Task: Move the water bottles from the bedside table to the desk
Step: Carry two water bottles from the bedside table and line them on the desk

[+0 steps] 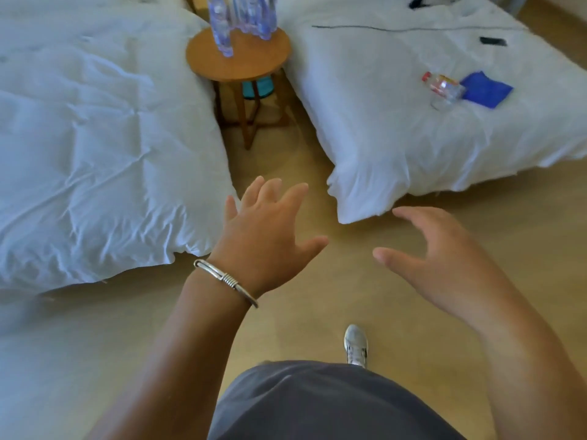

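Several clear water bottles [244,17] with blue labels stand upright on a round wooden bedside table [251,63] between two beds, at the top centre. My left hand [270,230], with a silver bracelet at the wrist, is stretched forward over the floor with spread fingers and holds nothing. My right hand [444,258] hovers beside it, fingers loosely spread, also empty. Both hands are well short of the table. The desk is not in view.
White duvets cover the left bed [95,138] and the right bed [428,122]. On the right bed lie a red-capped bottle [443,88], a blue cloth [486,88] and a dark phone [493,41]. A narrow strip of wooden floor [279,166] leads to the table.
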